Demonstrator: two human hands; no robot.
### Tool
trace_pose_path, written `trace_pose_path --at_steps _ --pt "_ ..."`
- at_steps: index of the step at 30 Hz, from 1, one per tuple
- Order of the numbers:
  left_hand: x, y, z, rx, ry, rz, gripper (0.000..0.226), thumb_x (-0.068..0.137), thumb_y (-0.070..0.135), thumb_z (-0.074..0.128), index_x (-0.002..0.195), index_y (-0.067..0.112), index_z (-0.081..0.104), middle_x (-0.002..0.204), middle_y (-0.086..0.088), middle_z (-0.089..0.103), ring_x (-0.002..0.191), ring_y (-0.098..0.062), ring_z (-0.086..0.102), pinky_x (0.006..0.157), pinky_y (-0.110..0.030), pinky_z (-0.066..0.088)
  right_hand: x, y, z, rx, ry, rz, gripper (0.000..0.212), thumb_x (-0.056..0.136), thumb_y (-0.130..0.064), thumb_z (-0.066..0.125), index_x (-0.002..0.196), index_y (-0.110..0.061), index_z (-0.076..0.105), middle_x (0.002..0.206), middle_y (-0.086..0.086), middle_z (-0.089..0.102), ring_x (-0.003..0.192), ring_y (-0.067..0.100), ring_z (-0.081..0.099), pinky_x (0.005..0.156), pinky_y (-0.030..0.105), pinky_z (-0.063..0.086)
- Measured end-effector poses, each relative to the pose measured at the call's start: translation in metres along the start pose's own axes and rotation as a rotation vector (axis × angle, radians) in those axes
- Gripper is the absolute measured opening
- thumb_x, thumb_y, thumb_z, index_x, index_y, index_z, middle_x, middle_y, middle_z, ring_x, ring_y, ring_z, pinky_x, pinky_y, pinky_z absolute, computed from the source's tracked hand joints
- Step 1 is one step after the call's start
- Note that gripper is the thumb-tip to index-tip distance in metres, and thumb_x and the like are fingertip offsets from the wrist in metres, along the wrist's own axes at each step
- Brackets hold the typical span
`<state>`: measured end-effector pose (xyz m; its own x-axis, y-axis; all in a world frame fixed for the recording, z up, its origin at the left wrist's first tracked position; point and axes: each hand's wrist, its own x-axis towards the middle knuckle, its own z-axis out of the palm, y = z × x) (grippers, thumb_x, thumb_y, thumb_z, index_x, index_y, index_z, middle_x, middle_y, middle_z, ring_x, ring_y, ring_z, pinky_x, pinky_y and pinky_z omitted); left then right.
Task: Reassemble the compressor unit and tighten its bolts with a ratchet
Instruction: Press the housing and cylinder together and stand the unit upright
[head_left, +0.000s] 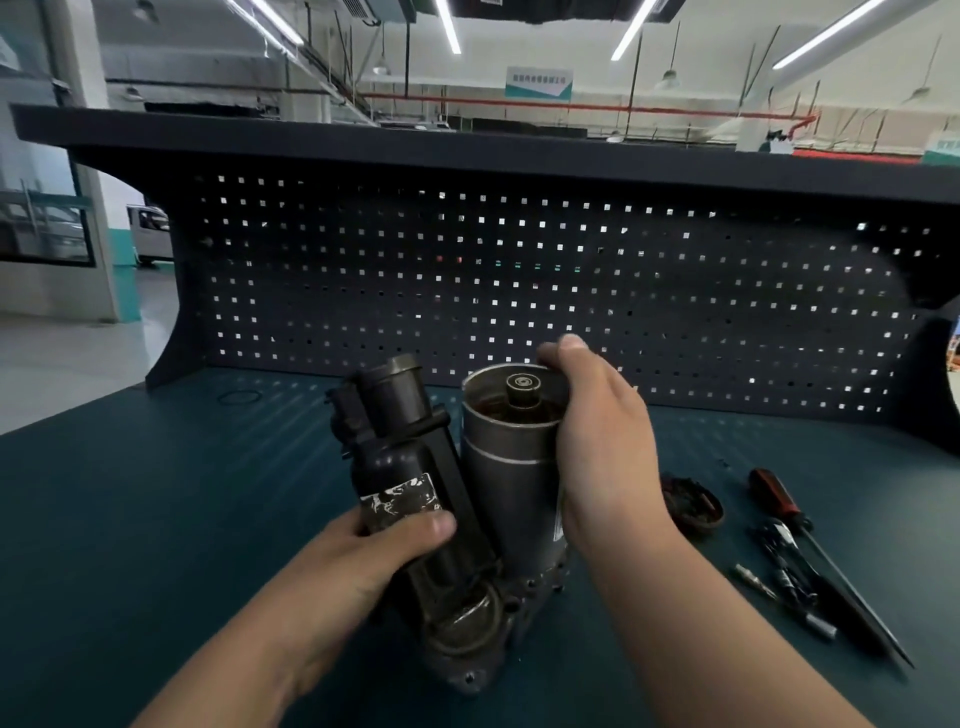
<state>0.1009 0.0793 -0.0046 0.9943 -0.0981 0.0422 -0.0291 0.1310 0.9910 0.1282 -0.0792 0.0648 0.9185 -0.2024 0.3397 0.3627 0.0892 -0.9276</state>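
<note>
While the compressor unit (467, 603) stands tilted on the workbench (156, 519), near the front edge & approx. midway along it, both hands are on it. L hand (374, 551) grips the dark cylinder (395, 467) low down, thumb across the torn label (402, 499). R hand (597, 441) wraps the open top of the grey cylinder (509, 467), thumb & fingertips curled over the rim. A shaft (523, 387) shows inside, w/ brown grime round it.

Handling, as a guess: metal body, prob. heavy & stiff, no flex. It looks top-heavy on that base, so 2 hands or it tips. Surfaces look grimy, maybe oily, so slippery, esp. the smooth grey wall. Best hold is round the cylinder bodies as now, or under the base flange (524, 587) w/ its bolt holes. Keep fingers off the shaft & out of the open bore. The black connector block (345, 415) looks like the fragile bit, so don't lift by it.

Toward the bench's right edge lie a round brown cap (693, 506), poss. the part for the open top, a red-handled screwdriver (779, 499), small chrome tools (784, 556) too blurred to say if the ratchet is among them, & a socket bit (821, 626). An O-ring (238, 398) lies toward the back left corner, near the pegboard (467, 286).
</note>
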Motion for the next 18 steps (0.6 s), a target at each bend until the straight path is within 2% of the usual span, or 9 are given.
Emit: trace_pose_path --at_steps 2,4,8,11,13,15,16,18 --pt "0.001 0.000 0.001 0.020 -0.022 0.039 0.032 0.052 0.031 0.088 0.079 0.044 0.074 0.090 0.006 0.075 0.079 -0.004 0.070 0.066 -0.017 0.047 0.002 0.004 0.000 -0.074 -0.011 -0.053 0.030 0.090 -0.049 0.052 0.075 -0.028 0.068 0.068 -0.018 0.067 0.060 -0.006 0.060 0.062 0.022 0.041" --pt "0.000 0.001 0.001 0.040 -0.035 0.072 0.037 0.044 0.041 0.082 0.079 0.047 0.073 0.090 0.010 0.075 0.081 -0.002 0.069 0.064 -0.013 0.048 0.005 0.005 0.000 -0.102 -0.012 -0.070 0.028 0.091 -0.048 0.053 0.075 -0.029 0.065 0.065 -0.020 0.065 0.059 -0.007 0.058 0.062 0.021 0.040" --pt "0.000 0.001 -0.004 0.109 -0.066 0.091 0.059 0.039 0.047 0.079 0.093 0.022 0.074 0.098 0.005 0.074 0.090 -0.007 0.069 0.074 -0.020 0.045 0.009 0.007 -0.001 -0.121 -0.039 -0.070 0.030 0.090 -0.052 0.052 0.078 -0.027 0.065 0.065 -0.019 0.065 0.057 -0.007 0.058 0.060 0.020 0.041" --pt "0.001 0.001 -0.010 0.182 -0.120 0.105 0.063 0.043 0.044 0.081 0.100 0.020 0.071 0.102 0.003 0.074 0.096 -0.011 0.069 0.079 -0.022 0.048 0.010 0.007 -0.002 -0.143 -0.046 -0.099 0.036 0.091 -0.056 0.050 0.076 -0.027 0.064 0.063 -0.018 0.065 0.055 -0.006 0.058 0.049 0.011 0.042" --pt "-0.001 0.002 -0.011 0.225 -0.189 0.125 0.061 0.044 0.041 0.083 0.103 0.028 0.071 0.104 0.006 0.073 0.098 -0.008 0.068 0.081 -0.020 0.051 0.011 0.006 0.000 -0.159 -0.035 -0.123 0.039 0.090 -0.059 0.048 0.070 -0.028 0.057 0.054 -0.020 0.059 0.049 -0.006 0.054 0.043 0.008 0.038" --pt "-0.002 0.003 -0.008 0.287 -0.236 0.150 0.056 0.046 0.039 0.084 0.100 0.046 0.068 0.104 0.012 0.072 0.097 -0.002 0.067 0.075 -0.012 0.050 0.012 0.005 0.006 -0.183 -0.038 -0.137 0.038 0.089 -0.063 0.046 0.068 -0.031 0.048 0.048 -0.024 0.052 0.045 -0.007 0.049 0.043 0.012 0.038" --pt "-0.001 0.001 -0.005 0.303 -0.211 0.163 0.053 0.049 0.037 0.085 0.097 0.051 0.067 0.102 0.014 0.072 0.095 0.000 0.067 0.072 -0.009 0.049 0.013 0.006 0.011 -0.197 -0.051 -0.141 0.038 0.087 -0.065 0.046 0.069 -0.032 0.048 0.050 -0.026 0.053 0.046 -0.008 0.050 0.045 0.014 0.038" --pt "0.005 -0.004 -0.004 0.284 -0.111 0.184 0.040 0.062 0.020 0.086 0.090 0.045 0.071 0.094 0.013 0.074 0.087 0.000 0.068 0.065 -0.008 0.048 0.015 0.008 0.023 -0.234 -0.086 -0.140 0.037 0.087 -0.067 0.045 0.080 -0.032 0.054 0.074 -0.022 0.063 0.061 -0.007 0.058 0.052 0.015 0.038"
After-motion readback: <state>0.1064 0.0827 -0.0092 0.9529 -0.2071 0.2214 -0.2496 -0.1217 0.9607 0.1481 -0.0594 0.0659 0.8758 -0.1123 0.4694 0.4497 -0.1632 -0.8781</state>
